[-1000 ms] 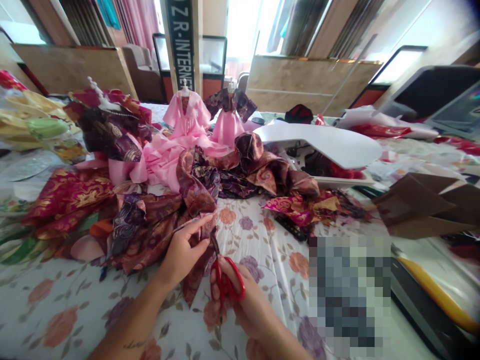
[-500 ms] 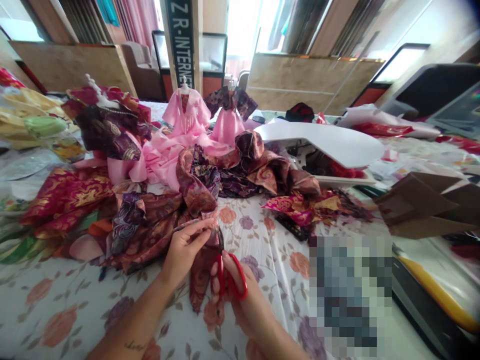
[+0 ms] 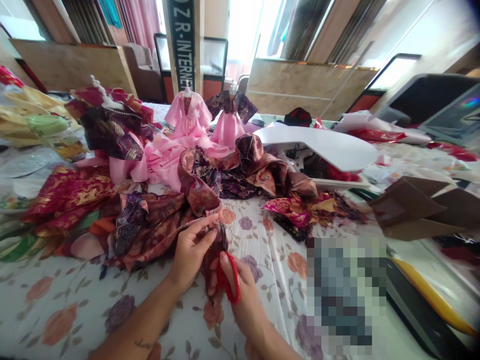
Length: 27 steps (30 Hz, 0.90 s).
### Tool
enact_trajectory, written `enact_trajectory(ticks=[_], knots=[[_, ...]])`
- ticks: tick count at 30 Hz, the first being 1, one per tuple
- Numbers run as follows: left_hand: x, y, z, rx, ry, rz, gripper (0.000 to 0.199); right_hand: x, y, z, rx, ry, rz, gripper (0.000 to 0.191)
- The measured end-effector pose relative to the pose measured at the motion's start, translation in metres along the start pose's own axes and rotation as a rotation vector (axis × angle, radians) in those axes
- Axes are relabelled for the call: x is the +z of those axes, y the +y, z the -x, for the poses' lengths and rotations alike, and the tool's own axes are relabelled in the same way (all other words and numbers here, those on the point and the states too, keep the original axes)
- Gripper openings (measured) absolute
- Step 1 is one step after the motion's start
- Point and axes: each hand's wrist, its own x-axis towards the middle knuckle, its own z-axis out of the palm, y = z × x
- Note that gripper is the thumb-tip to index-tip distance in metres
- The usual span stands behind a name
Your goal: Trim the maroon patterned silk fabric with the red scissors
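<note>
My left hand [image 3: 192, 250] pinches the edge of a patterned brown-red fabric [image 3: 161, 225] near the middle of the table. Red-handled scissors [image 3: 232, 280] are held in my right hand [image 3: 240, 290], just right of and below my left hand. Their dark blades point up and away, against the fabric beside my left fingertips. A strip of the fabric hangs down between my hands, partly hidden by my right fingers. More of the cloth lies bunched to the left and beyond.
Two small dress forms in pink [image 3: 188, 112] and pink with dark sleeves [image 3: 228, 125] stand behind the cloth. Magenta-gold fabric [image 3: 75, 197] lies left. A white lidded box [image 3: 318, 142], magenta scraps [image 3: 288, 207], a brown carton [image 3: 416, 210] and a pixelated patch are to the right.
The scissors' handles have come closer together, and the blades look more closed at the fabric. Both hands appear slightly further right, along with a small shift of the whole view.
</note>
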Motion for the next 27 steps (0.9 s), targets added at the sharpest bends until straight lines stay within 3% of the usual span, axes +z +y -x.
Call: enact_trajectory(ticks=[10,21,27], knots=[[-0.0002,-0.0002,0.0010,-0.019,0.028,-0.007,0.030,0.0009,0.0028,0.0042,0.017,0.005,0.064,0.045],[0.0028,0.0030,0.0027,-0.079,0.069,0.042,0.016,0.0045,-0.0014,0.0082,0.023,0.072,0.105,0.053],[0.0042,0.0051,0.0026,-0.085,0.066,0.032,0.015,0.0062,-0.0010,0.0089,0.059,0.049,0.091,0.053]])
